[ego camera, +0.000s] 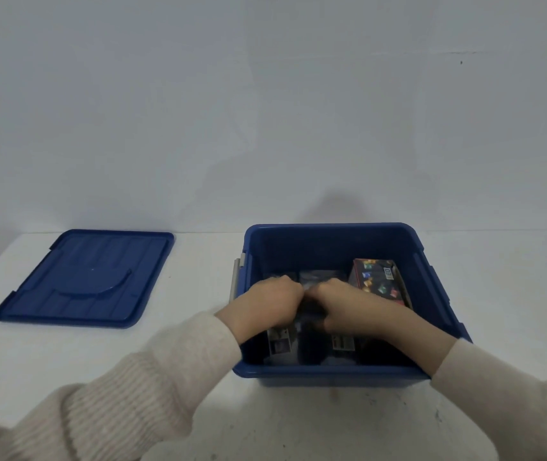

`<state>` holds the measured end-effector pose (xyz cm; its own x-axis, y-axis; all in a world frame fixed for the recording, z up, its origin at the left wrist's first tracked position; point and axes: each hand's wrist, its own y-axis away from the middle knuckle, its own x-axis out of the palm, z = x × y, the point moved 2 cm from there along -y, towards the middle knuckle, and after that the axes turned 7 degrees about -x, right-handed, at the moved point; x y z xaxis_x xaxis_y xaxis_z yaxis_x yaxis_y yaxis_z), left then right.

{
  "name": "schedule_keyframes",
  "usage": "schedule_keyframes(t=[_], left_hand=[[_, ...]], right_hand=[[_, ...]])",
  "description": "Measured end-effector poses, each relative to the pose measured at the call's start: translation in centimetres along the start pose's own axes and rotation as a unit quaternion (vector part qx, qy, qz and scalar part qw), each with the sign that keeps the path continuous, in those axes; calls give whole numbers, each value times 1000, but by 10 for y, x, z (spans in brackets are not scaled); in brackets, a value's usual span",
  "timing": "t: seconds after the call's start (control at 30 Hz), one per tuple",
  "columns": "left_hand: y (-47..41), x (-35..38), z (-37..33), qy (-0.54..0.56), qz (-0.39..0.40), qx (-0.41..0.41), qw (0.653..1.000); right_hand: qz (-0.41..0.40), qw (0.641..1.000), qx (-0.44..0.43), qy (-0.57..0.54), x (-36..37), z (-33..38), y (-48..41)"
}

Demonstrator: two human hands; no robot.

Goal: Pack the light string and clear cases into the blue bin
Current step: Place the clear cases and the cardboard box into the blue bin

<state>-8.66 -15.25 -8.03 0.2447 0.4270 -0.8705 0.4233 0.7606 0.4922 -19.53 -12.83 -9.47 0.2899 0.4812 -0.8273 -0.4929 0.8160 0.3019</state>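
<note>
The open blue bin stands on the white table just ahead of me. Both hands reach down inside it. My left hand and my right hand sit side by side, fingers curled over the clear cases, which lie flat in the left and middle of the bin. Labels show at their near ends. A dark light string box with coloured lights printed on it stands against the bin's right wall, just right of my right hand. Much of the cases is hidden under my hands.
The bin's blue lid lies flat on the table to the left, apart from the bin. A plain wall rises close behind the table. Cream sleeves cover both forearms.
</note>
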Motion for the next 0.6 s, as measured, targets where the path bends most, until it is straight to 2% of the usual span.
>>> schedule_keyframes(t=[0.07, 0.13, 0.2, 0.3, 0.37, 0.47, 0.53, 0.6], left_hand=[[2, 4, 0, -9, -25, 2, 1000], [3, 8, 0, -22, -41, 5, 999], [4, 10, -1, -33, -50, 9, 998], [4, 9, -1, -46, -47, 8, 998], [3, 8, -2, -50, -38, 3, 998], [2, 1, -3, -30, -54, -6, 998], [4, -8, 2, -9, -142, -4, 990], [9, -17, 14, 20, -297, 10, 955]], right_hand=[[-4, 994, -8, 109, -2, -2, 4], [61, 975, -5, 212, 1, -4, 7], [126, 958, -2, 258, 6, -5, 9], [134, 967, -18, 218, 8, -1, 8], [102, 982, -26, 159, 7, 1, 8], [42, 990, -36, 131, 8, 1, 8], [11, 991, -47, 121, 7, 0, 9], [-32, 993, -61, 101, 0, 1, 9]])
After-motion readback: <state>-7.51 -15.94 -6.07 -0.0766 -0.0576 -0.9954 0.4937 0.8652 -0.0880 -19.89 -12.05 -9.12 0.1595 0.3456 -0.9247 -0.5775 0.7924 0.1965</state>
